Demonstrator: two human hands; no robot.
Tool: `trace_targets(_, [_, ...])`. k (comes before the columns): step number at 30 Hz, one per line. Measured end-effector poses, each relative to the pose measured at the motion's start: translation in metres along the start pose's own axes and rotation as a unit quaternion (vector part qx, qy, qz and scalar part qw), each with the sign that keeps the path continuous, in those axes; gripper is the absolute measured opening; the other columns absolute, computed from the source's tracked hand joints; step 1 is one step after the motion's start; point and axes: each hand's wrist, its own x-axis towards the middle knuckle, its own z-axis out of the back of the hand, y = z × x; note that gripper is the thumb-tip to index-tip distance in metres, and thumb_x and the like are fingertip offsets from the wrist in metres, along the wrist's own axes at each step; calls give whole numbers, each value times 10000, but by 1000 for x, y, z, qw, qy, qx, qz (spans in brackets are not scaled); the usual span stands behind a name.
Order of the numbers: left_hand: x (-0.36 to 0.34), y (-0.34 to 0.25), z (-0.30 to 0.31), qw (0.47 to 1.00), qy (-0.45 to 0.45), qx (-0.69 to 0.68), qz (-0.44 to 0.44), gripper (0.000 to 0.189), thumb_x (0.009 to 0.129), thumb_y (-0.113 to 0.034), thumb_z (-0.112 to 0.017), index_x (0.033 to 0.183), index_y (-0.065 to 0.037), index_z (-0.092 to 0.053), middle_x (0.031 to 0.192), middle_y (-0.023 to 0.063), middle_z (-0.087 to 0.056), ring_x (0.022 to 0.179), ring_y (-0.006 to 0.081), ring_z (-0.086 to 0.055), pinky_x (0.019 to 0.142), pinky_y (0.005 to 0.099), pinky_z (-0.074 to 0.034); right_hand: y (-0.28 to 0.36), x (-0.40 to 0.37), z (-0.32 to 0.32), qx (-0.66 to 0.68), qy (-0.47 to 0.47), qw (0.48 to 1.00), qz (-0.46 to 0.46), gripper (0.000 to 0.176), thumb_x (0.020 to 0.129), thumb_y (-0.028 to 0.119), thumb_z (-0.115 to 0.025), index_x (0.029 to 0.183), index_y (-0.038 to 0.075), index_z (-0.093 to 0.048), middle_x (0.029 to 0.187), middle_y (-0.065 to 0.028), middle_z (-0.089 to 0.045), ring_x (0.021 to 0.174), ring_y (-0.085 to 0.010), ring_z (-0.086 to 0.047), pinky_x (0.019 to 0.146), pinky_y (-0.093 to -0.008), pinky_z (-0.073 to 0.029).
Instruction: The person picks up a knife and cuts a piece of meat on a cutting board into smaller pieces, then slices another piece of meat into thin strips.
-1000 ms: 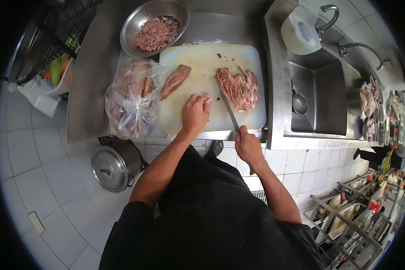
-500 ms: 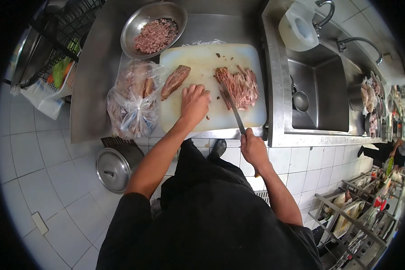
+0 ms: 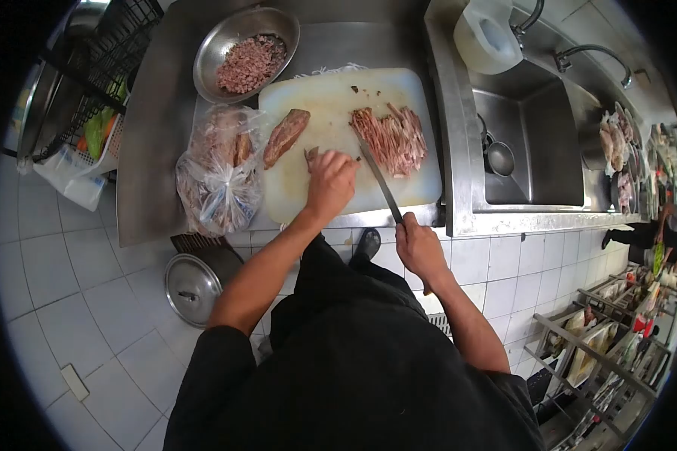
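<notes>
My right hand (image 3: 421,252) is wrapped round the handle of a long knife (image 3: 384,188). Its blade lies over the white cutting board (image 3: 323,203), with the tip at the left side of a pile of thin meat strips (image 3: 391,143). Over the board's middle, my left hand (image 3: 331,184) is closed with bent fingers; what they hold, if anything, is hidden. A small brown scrap (image 3: 310,155) shows just beside those fingers. To the left lies a long chunk of meat (image 3: 286,137), apart from both hands.
Diced meat (image 3: 250,66) fills part of a metal bowl (image 3: 289,30) behind the board. A clear plastic bag of meat (image 3: 222,177) stands at the left. Right of the board is a sink (image 3: 534,143) with a ladle (image 3: 499,159). A lidded pot (image 3: 192,289) sits on the floor.
My left hand has shifted slightly right, its fingers drawn in, and the brown scrap now shows beside them. The knife is still in my right hand. The whole view has shifted a little.
</notes>
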Motion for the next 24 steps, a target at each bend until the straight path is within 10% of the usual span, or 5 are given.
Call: trace_targets(24, [-30,-11,-13,992,-55,-71,90,143,740,3,-765,870,-17,-709,957,80,-686,967,325,-622,886,432,-480,44,75,-7,-17,55,998,-21,270,950,156,-484,1072,-79,-535,874,-341,-681,861,-512,-669,833,-573,-520])
